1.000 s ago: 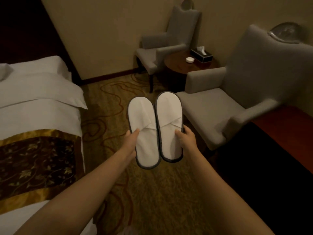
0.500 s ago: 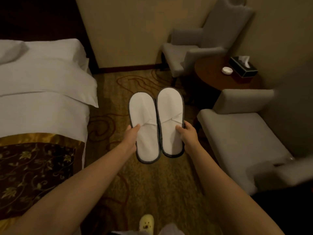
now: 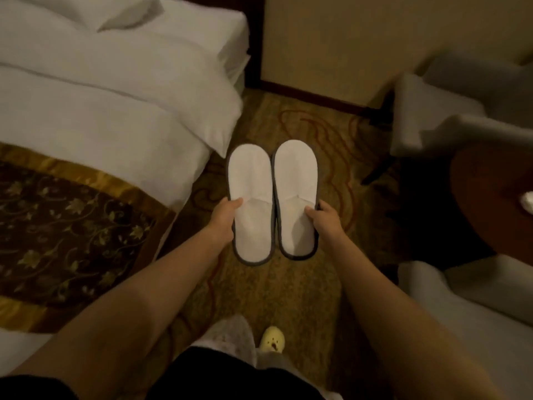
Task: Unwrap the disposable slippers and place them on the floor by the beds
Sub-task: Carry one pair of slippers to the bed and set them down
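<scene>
Slippers (image 3: 251, 180), unwrapped and side by side, hung above the carpet (image 3: 291, 287) beside the bed (image 3: 115, 116); your left hand (image 3: 226, 219) pinched one's outer edge, your right hand (image 3: 325, 220) gripped the other's.

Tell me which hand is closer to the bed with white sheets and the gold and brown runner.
Left. The left hand holds its white slipper right beside the bed; the right hand holds the other slipper farther out, toward the round wooden table.

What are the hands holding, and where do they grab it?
The left hand pinches the left slipper at its outer edge, mid-length; the right hand pinches the right slipper the same way.
</scene>
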The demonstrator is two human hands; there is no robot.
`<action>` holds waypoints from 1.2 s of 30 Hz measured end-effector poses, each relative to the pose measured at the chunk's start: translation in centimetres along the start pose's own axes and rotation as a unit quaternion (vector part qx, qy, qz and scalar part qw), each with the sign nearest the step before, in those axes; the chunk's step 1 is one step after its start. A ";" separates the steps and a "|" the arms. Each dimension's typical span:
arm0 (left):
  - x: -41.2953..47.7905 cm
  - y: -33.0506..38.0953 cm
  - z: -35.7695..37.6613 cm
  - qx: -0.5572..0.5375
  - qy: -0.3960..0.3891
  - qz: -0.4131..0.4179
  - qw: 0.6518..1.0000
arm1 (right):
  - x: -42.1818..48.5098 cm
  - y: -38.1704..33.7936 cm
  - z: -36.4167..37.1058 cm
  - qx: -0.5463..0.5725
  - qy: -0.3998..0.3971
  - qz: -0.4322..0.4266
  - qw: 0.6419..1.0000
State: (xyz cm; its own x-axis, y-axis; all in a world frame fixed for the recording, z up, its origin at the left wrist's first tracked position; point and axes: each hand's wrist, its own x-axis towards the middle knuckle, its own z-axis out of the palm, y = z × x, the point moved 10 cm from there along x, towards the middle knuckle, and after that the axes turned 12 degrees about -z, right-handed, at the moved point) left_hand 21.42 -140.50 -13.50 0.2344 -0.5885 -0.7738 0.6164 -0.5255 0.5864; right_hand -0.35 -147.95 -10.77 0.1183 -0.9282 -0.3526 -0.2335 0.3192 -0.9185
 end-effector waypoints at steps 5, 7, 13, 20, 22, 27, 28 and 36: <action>4.2 3.0 -4.1 -0.081 0.054 -0.010 0.995 | 7.7 -1.5 7.2 -0.049 -0.108 0.002 0.993; 5.8 4.2 -5.9 -0.115 0.085 -0.005 0.990 | 10.6 -2.2 10.6 -0.067 -0.151 -0.007 0.986; 10.1 7.4 -9.5 -0.193 0.163 0.010 0.968 | 17.3 -2.7 19.0 -0.077 -0.236 -0.004 0.969; 13.8 8.2 -11.4 -0.268 0.223 0.033 0.937 | 23.4 -2.3 25.4 -0.116 -0.339 0.007 0.934; 14.9 7.1 -11.6 -0.309 0.233 0.035 0.922 | 24.6 -1.7 26.7 -0.138 -0.373 0.003 0.918; 18.1 2.2 -11.4 -0.417 0.255 0.034 0.872 | 27.2 1.0 29.8 -0.200 -0.472 -0.029 0.858; 18.8 1.1 -11.3 -0.435 0.258 0.030 0.862 | 27.4 1.8 30.3 -0.203 -0.490 -0.031 0.847; 29.7 -9.0 -15.4 -0.450 0.321 0.022 0.833 | 32.7 16.2 35.7 -0.225 -0.538 -0.034 0.812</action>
State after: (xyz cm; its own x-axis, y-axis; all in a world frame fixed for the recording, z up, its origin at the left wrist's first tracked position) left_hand 34.40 -143.75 -45.46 0.4476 0.0058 -0.8942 0.8427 0.3318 0.4239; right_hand 34.16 -166.35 -43.54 0.8638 -0.1600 -0.4778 -0.4907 -0.0520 -0.8698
